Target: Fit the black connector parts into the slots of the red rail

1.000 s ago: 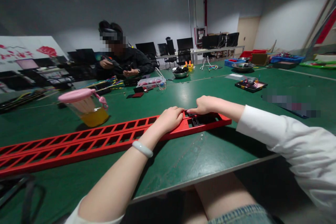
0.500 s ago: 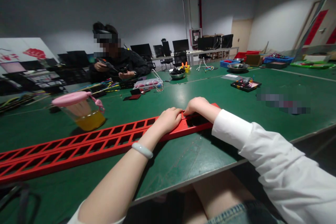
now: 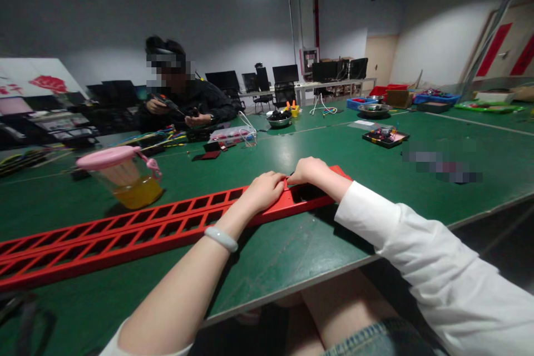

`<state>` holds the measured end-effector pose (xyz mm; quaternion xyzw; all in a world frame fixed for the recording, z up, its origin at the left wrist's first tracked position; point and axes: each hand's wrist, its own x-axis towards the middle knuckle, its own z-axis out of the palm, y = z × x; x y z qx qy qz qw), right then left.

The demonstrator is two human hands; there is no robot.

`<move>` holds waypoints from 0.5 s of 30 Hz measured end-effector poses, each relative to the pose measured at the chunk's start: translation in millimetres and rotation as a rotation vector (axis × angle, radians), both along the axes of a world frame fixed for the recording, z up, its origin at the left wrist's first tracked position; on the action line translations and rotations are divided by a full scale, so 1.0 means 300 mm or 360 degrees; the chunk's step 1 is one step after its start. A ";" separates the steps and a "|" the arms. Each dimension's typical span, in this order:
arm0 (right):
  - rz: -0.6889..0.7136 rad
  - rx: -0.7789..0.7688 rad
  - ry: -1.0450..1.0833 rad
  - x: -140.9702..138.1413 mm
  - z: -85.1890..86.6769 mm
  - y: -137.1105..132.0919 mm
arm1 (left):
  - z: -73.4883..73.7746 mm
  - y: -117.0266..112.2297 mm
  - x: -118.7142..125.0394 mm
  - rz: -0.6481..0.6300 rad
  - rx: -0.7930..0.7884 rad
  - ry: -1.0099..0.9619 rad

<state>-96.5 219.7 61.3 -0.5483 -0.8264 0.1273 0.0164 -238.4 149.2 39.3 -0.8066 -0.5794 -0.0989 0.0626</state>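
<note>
pink-lidded jug (image 3: pixel 120 176): yellow liquid (image 3: pixel 139 193) inside | metal bowl (image 3: pixel 280 123): black parts (image 3: pixel 277 115) heaped | monitors (image 3: pixel 285 73) behind

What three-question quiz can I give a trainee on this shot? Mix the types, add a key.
1. What colour is the lid of the cup? A) blue B) pink C) black
2. True or false: the left hand rests on the red frame.
3. Which of the wearer's hands is farther from that cup?

Key:
1. B
2. True
3. The right hand
</note>
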 end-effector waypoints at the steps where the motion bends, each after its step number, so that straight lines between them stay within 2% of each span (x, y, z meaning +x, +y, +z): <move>1: -0.0084 -0.0021 -0.0003 -0.003 -0.002 -0.010 | -0.001 0.001 0.000 -0.0003 -0.0001 -0.0002; 4: -0.0117 0.0047 0.0077 0.004 0.003 -0.044 | -0.004 0.005 -0.004 -0.0003 0.0005 -0.0006; 7: -0.0221 0.0390 0.0152 0.010 0.019 -0.082 | -0.009 0.008 -0.007 0.0004 0.0025 -0.0011; 9: -0.0171 0.0518 0.0189 0.011 0.030 -0.093 | -0.011 0.009 -0.008 -0.0001 0.0030 -0.0010; 12: -0.0112 0.0476 0.0200 0.044 0.050 -0.064 | -0.011 0.005 -0.008 -0.0001 0.0018 -0.0012; 15: -0.0352 0.0468 0.0246 0.151 0.079 0.004 | -0.008 0.001 -0.006 0.0017 0.0004 -0.0023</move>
